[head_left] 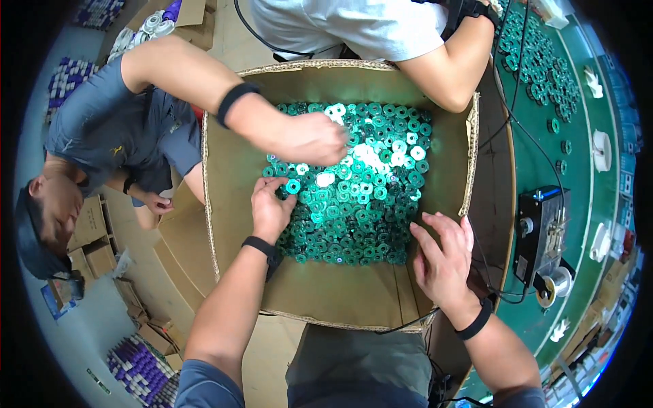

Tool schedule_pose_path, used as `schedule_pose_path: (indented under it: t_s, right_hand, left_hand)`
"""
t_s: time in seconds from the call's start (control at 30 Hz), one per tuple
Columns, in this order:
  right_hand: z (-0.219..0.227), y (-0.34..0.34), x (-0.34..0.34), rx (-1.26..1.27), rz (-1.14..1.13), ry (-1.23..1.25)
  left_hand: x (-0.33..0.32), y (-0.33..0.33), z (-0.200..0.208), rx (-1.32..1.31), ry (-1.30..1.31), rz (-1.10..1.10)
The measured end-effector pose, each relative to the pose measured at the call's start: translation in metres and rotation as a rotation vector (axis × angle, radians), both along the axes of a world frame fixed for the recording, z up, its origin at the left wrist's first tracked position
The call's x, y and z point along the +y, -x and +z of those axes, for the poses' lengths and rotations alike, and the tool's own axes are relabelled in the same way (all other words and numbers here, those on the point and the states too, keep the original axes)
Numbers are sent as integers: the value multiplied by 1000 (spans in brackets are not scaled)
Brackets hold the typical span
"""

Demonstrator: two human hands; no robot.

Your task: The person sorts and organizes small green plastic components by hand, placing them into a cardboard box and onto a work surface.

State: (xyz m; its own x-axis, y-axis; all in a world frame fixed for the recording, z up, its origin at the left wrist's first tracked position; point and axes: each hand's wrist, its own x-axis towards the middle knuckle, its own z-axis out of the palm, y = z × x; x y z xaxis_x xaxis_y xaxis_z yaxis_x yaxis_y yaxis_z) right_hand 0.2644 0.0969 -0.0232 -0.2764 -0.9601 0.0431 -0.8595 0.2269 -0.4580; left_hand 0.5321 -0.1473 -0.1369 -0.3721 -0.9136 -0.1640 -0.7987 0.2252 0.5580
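An open cardboard box [371, 299] stands in front of me, with a broad layer of green ring-shaped parts [354, 231] in it. My left hand [271, 211] reaches in at the left side, fingers curled, a brighter teal ring [292, 185] between the tips of thumb and forefinger. At the right wall my right hand [443, 258] is open, its fingers spread over the edge of the layer and nothing visible in it. Another person's closed hand [320, 139] is above the rings, blurred by motion; what it holds is hidden.
A co-worker [102, 143] sits at the left; another person in a white shirt [354, 27] is beyond the box. On the green bench [578, 149] at right lie more green rings [544, 68], a black device [537, 231] and a wire spool [558, 282]. Cables hang by the box's right edge.
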Motion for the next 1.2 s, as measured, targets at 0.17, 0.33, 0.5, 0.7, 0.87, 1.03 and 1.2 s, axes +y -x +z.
schedule_pose_path:
  t_s: [0.17, 0.33, 0.5, 0.7, 0.87, 1.03, 1.2]
  right_hand:
    - [3, -1, -3, 0, 6, -57]
    - [4, -1, -5, 12, 3, -56]
    - [5, 1, -5, 32, 5, -68]
    - [7, 1, -5, 44, 1, -98]
    - [3, 0, -4, 59, 6, -130]
    - [3, 2, -5, 52, 6, -145]
    - [5, 4, -4, 58, 2, -142]
  left_hand:
    - [-19, -6, -19, -51, 16, 74]
    - [-33, 5, -28, -16, -6, 101]
    - [-57, 31, -24, 44, 47, 85]
    - [-110, 89, -21, 73, 151, -33]
    - [-123, 135, -34, -4, 126, -106]
    - [-124, 135, -62, -61, 146, -120]
    - [-121, 142, -67, -56, 147, -122]
